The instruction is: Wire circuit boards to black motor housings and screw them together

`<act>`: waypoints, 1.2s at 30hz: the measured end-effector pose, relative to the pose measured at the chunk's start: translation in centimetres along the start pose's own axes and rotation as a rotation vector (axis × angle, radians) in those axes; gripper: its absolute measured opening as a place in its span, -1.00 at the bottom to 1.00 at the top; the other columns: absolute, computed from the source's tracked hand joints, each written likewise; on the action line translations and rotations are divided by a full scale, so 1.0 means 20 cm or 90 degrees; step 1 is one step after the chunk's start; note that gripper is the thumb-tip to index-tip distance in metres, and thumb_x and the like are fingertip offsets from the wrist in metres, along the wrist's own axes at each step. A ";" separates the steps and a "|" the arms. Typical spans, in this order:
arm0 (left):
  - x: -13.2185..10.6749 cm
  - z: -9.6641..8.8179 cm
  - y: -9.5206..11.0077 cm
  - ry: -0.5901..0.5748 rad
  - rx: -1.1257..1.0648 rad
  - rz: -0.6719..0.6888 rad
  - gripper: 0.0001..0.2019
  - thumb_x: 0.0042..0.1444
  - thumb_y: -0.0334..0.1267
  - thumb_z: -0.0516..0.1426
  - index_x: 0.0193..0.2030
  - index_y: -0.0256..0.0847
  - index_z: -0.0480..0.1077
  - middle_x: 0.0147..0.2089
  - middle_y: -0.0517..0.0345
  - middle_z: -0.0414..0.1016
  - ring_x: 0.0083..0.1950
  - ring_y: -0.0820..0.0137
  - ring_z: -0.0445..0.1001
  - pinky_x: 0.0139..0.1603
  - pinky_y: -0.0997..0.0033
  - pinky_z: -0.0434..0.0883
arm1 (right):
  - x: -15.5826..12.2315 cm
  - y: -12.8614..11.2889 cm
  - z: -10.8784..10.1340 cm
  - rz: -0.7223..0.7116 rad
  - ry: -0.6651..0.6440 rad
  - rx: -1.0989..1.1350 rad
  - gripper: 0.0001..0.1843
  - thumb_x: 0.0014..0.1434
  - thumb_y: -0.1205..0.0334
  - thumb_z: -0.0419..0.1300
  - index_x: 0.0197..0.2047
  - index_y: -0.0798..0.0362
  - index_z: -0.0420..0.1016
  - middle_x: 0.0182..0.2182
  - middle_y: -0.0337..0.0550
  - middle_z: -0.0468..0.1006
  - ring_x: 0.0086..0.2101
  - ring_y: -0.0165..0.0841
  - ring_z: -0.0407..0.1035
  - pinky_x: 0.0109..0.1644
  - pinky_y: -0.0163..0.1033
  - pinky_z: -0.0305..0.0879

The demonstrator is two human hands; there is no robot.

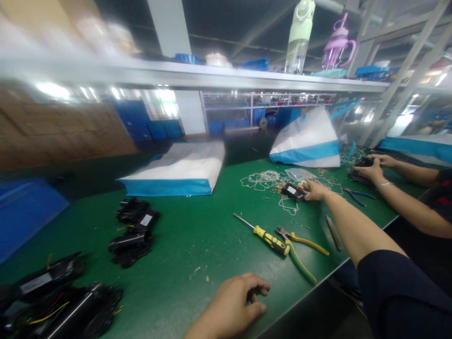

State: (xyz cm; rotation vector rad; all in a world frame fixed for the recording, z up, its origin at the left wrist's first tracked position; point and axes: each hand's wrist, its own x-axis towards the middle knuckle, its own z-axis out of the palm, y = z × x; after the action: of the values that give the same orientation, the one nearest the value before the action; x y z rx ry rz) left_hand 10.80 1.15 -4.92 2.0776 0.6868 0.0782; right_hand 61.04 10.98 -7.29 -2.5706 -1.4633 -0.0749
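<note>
My left hand [236, 301] rests on the green table [197, 245] near its front edge, fingers loosely curled and apart, with nothing in it. My right arm, in a dark sleeve, stretches out to the right. My right hand [316, 190] grips a small black part [293, 191] with a white label, among loose white wire loops [263, 180] and small brass pieces. A yellow-handled screwdriver [266, 237] and pliers with yellow and green handles [298, 247] lie between my two hands.
Black parts with wires lie in piles at the left [134, 230] and the bottom left [60, 301]. Two white-and-blue bags [180, 172] [307, 141] stand further back. A co-worker's hands [374, 168] hold a black part at the far right, with blue pliers [356, 195] nearby. Bottles stand on the overhead shelf.
</note>
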 end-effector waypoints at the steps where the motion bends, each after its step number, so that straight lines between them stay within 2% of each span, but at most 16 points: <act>1: 0.01 0.00 0.00 0.001 0.000 -0.003 -0.61 -0.04 -0.25 0.17 -0.01 0.06 0.43 -0.08 0.28 0.49 -0.22 0.43 0.42 -0.14 0.44 0.33 | 0.02 0.00 0.00 0.008 -0.017 -0.005 0.03 -0.35 0.06 0.39 0.23 0.03 0.19 0.13 0.12 0.29 0.14 0.06 0.15 0.12 0.08 0.15; 4: 0.02 -0.01 0.00 0.003 0.000 -0.011 -0.62 -0.04 -0.26 0.16 -0.02 0.07 0.43 -0.10 0.30 0.50 -0.23 0.44 0.42 -0.15 0.45 0.33 | 0.06 0.00 -0.01 0.031 -0.058 -0.026 0.02 -0.39 0.02 0.39 0.20 0.11 0.25 0.09 0.22 0.29 0.09 0.11 0.21 0.07 0.10 0.19; 8: 0.02 -0.01 0.00 0.003 0.000 -0.010 -0.62 -0.03 -0.26 0.16 -0.02 0.10 0.43 -0.11 0.33 0.51 -0.23 0.45 0.42 -0.15 0.45 0.33 | 0.04 0.00 -0.05 0.049 -0.071 -0.045 -0.17 -0.43 -0.02 0.41 -0.06 0.23 0.46 -0.06 0.25 0.37 -0.05 0.10 0.32 -0.06 0.02 0.30; 11: 0.02 0.00 -0.01 0.005 0.004 -0.006 -0.63 -0.03 -0.24 0.16 -0.02 0.10 0.43 -0.11 0.34 0.51 -0.24 0.45 0.42 -0.17 0.45 0.33 | -0.05 -0.02 -0.08 0.044 -0.020 -0.054 -0.18 -0.42 -0.05 0.41 -0.10 0.27 0.46 -0.09 0.28 0.36 -0.06 0.11 0.31 -0.07 0.00 0.30; 14: 0.02 0.00 -0.01 0.010 0.013 0.004 -0.63 -0.02 -0.22 0.16 -0.01 0.10 0.42 -0.10 0.34 0.50 -0.24 0.45 0.42 -0.18 0.45 0.33 | -0.16 -0.06 -0.15 0.015 0.085 -0.060 -0.10 -0.30 -0.04 0.37 0.08 0.28 0.31 -0.01 0.30 0.30 0.01 0.10 0.24 0.00 0.00 0.25; 17: 0.02 0.01 -0.03 0.016 0.018 0.013 -0.63 -0.02 -0.19 0.17 -0.01 0.08 0.42 -0.09 0.32 0.51 -0.23 0.43 0.42 -0.17 0.43 0.34 | -0.27 -0.15 -0.29 -0.032 0.183 -0.060 -0.11 -0.11 -0.01 0.28 0.22 0.22 0.11 0.03 0.23 0.27 0.03 0.03 0.21 0.04 0.00 0.20; 19: 0.02 0.02 -0.05 0.019 0.017 0.018 -0.63 -0.02 -0.18 0.17 0.00 0.07 0.42 -0.09 0.30 0.51 -0.22 0.42 0.42 -0.16 0.42 0.35 | -0.34 -0.23 -0.41 -0.080 0.247 -0.066 -0.15 -0.05 0.04 0.25 0.25 0.18 0.05 0.07 0.19 0.24 0.05 0.03 0.17 0.08 0.02 0.15; 24: 0.01 0.03 -0.07 0.055 0.006 0.047 -0.63 0.01 -0.19 0.16 0.01 0.02 0.41 -0.10 0.23 0.49 -0.23 0.41 0.43 -0.16 0.39 0.39 | -0.56 -0.52 -0.74 -0.317 0.433 -0.117 -0.32 -0.01 0.28 0.18 0.20 0.17 0.14 0.06 0.15 0.23 0.05 0.03 0.12 0.10 0.06 0.09; 27: 0.00 0.02 -0.05 0.175 0.004 0.077 -0.60 0.06 -0.21 0.14 0.09 0.05 0.34 0.03 0.20 0.41 -0.19 0.42 0.43 -0.08 0.35 0.41 | -0.74 -0.70 -0.89 -0.383 0.461 -0.119 -0.32 0.00 0.32 0.16 0.21 0.16 0.12 0.08 0.13 0.21 0.06 0.01 0.10 0.11 0.05 0.09; 30: -0.03 -0.03 -0.02 0.378 -0.005 0.108 -0.49 0.11 -0.21 0.12 0.22 0.06 0.18 0.22 0.15 0.23 0.02 0.38 0.39 0.09 0.30 0.36 | -0.92 -0.86 -0.99 -0.421 0.462 -0.089 -0.28 0.01 0.27 0.19 0.24 0.14 0.08 0.12 0.12 0.17 0.09 0.02 0.07 0.15 0.06 0.07; 33: -0.08 -0.12 0.03 0.575 0.016 0.126 -0.42 0.12 -0.13 0.13 0.28 -0.03 0.08 0.28 0.05 0.14 0.25 0.29 0.21 0.26 0.18 0.21 | -1.10 -1.00 -0.99 -0.470 0.424 -0.055 -0.26 0.02 0.24 0.21 0.25 0.11 0.07 0.14 0.08 0.17 0.09 0.00 0.08 0.17 0.05 0.07; 34: -0.11 -0.15 0.05 0.617 0.034 0.140 -0.39 0.11 -0.09 0.14 0.29 -0.06 0.07 0.29 0.02 0.13 0.29 0.27 0.14 0.30 0.15 0.15 | -1.15 -1.04 -0.98 -0.490 0.405 -0.043 -0.25 0.02 0.23 0.22 0.25 0.10 0.07 0.14 0.07 0.18 0.08 -0.01 0.09 0.17 0.05 0.07; 36: -0.17 -0.21 0.09 0.640 0.076 0.175 -0.35 0.06 -0.03 0.17 0.28 -0.08 0.09 0.30 0.02 0.14 0.33 0.25 0.07 0.34 0.11 0.08 | -1.25 -1.13 -0.92 -0.535 0.369 -0.010 -0.25 0.02 0.21 0.23 0.25 0.10 0.07 0.12 0.07 0.21 0.07 -0.02 0.12 0.17 0.04 0.09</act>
State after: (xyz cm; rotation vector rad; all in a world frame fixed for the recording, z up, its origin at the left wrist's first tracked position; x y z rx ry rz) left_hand 7.47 1.83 -0.44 2.1609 0.9800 1.3237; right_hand 29.69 -2.33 10.48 -1.5394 -2.1032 -0.8449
